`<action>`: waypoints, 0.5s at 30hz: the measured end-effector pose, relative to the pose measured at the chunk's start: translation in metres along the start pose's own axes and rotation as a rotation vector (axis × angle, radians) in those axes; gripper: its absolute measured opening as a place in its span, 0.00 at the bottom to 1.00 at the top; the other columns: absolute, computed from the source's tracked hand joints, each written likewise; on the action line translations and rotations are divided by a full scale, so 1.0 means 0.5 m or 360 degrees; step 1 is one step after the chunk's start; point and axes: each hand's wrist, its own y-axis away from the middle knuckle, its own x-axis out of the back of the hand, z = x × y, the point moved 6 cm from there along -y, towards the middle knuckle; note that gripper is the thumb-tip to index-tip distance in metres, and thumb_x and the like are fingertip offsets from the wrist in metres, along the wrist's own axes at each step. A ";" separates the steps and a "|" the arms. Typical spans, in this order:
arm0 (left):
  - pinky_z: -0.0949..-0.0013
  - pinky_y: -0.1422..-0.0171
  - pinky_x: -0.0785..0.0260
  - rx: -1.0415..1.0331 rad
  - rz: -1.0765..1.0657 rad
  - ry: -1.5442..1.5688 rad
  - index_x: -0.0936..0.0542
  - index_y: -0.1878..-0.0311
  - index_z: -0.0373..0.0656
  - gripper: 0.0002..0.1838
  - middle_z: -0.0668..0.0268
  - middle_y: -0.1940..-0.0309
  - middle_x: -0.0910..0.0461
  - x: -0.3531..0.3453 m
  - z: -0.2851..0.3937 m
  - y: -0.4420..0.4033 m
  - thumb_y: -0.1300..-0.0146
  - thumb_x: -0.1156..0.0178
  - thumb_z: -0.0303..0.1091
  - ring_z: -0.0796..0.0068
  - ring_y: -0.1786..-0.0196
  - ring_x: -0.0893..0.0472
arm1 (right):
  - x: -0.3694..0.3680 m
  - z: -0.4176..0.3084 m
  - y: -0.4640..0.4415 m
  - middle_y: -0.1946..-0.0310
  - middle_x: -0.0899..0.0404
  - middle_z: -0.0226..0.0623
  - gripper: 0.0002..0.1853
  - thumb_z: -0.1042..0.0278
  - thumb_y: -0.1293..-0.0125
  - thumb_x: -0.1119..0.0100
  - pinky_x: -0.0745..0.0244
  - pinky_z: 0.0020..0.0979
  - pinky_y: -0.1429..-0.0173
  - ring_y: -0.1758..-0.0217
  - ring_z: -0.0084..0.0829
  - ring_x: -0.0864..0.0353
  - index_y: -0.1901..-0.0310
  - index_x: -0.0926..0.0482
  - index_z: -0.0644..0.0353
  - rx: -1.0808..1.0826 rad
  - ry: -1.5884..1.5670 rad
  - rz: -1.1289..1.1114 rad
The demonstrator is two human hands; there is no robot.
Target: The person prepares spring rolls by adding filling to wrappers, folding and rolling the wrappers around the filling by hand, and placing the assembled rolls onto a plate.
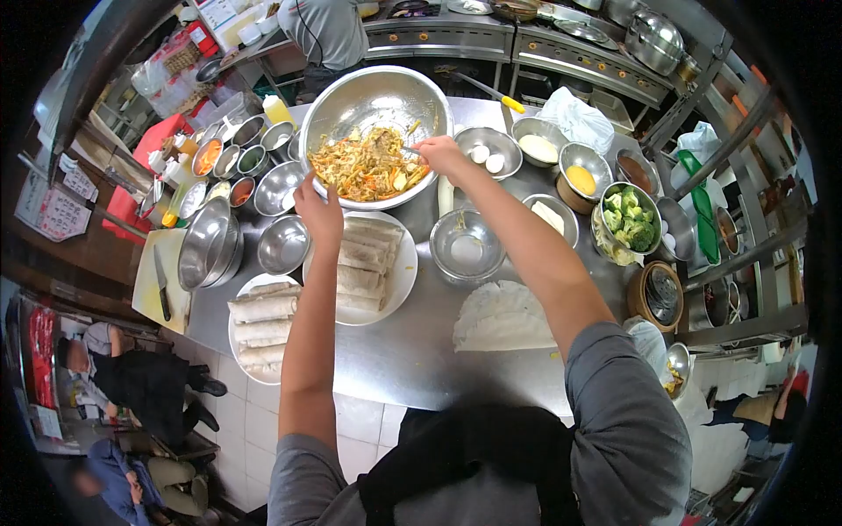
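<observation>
A large steel bowl [338,110] holds a shredded vegetable mix [373,162] and tilts toward me. My left hand [320,206] is at the bowl's near left rim, fingers closed on it. At the right side of the bowl my right hand [441,154] is wrapped round a utensil whose end reaches into the mix; most of its handle is hidden. Below the bowl, pale rolls [360,263] lie on a round white plate [402,276], and more rolls [263,329] lie on a second plate [237,348]. A folded stack of thin wrappers [502,317] rests on the steel table.
Small bowls crowd both sides; an empty steel bowl [467,245] stands right of centre. Broccoli [630,217] fills a bowl at right. A knife [161,282] lies on a cutting board [178,254]. Stoves [438,39] and a person [324,31] are beyond; other people are at both sides.
</observation>
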 end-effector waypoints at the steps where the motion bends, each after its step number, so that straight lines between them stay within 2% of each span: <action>1: 0.53 0.33 0.36 -0.0155 0.0014 0.0012 0.25 0.35 0.43 0.26 0.52 0.44 0.24 0.010 0.033 0.002 0.38 0.33 0.30 0.49 0.38 0.27 | -0.001 0.006 0.002 0.63 0.12 0.43 0.14 0.63 0.35 0.41 0.22 0.36 0.57 0.62 0.34 0.15 0.57 0.12 0.63 0.0000 -0.0006 -0.0023; 2: 0.53 0.33 0.35 -0.0312 0.0059 0.0122 0.19 0.41 0.47 0.20 0.55 0.43 0.25 0.019 0.068 0.000 0.38 0.35 0.27 0.50 0.39 0.27 | -0.003 0.011 0.003 0.62 0.12 0.44 0.14 0.63 0.34 0.42 0.21 0.36 0.56 0.61 0.36 0.13 0.57 0.11 0.62 0.0002 -0.0011 -0.0046; 5: 0.53 0.33 0.34 -0.0484 -0.0047 0.0029 0.17 0.44 0.48 0.18 0.58 0.42 0.24 0.016 0.120 0.007 0.38 0.35 0.26 0.52 0.39 0.27 | -0.001 -0.003 0.018 0.59 0.13 0.48 0.15 0.64 0.36 0.46 0.19 0.41 0.51 0.57 0.45 0.13 0.60 0.11 0.61 0.0257 0.0804 0.0099; 6: 0.53 0.33 0.34 -0.0472 -0.0086 0.0035 0.16 0.47 0.49 0.17 0.59 0.41 0.24 0.016 0.128 0.010 0.39 0.35 0.26 0.52 0.39 0.27 | -0.007 -0.008 0.020 0.59 0.13 0.45 0.18 0.67 0.39 0.48 0.20 0.43 0.46 0.52 0.45 0.14 0.52 0.12 0.51 0.0301 0.1049 0.0022; 9: 0.54 0.34 0.34 -0.0491 -0.0147 -0.0039 0.16 0.47 0.49 0.17 0.58 0.41 0.24 0.014 0.130 0.024 0.39 0.36 0.25 0.52 0.40 0.27 | -0.021 -0.022 0.040 0.59 0.13 0.45 0.16 0.65 0.39 0.46 0.20 0.44 0.46 0.52 0.46 0.14 0.53 0.12 0.51 0.0502 0.1357 0.0123; 15: 0.54 0.34 0.34 -0.0486 -0.0173 0.0008 0.16 0.48 0.47 0.17 0.56 0.41 0.25 0.028 0.138 0.054 0.40 0.36 0.23 0.50 0.40 0.27 | -0.061 -0.021 0.032 0.58 0.13 0.46 0.15 0.64 0.39 0.45 0.20 0.45 0.45 0.52 0.47 0.14 0.54 0.12 0.51 0.0474 0.1254 0.0104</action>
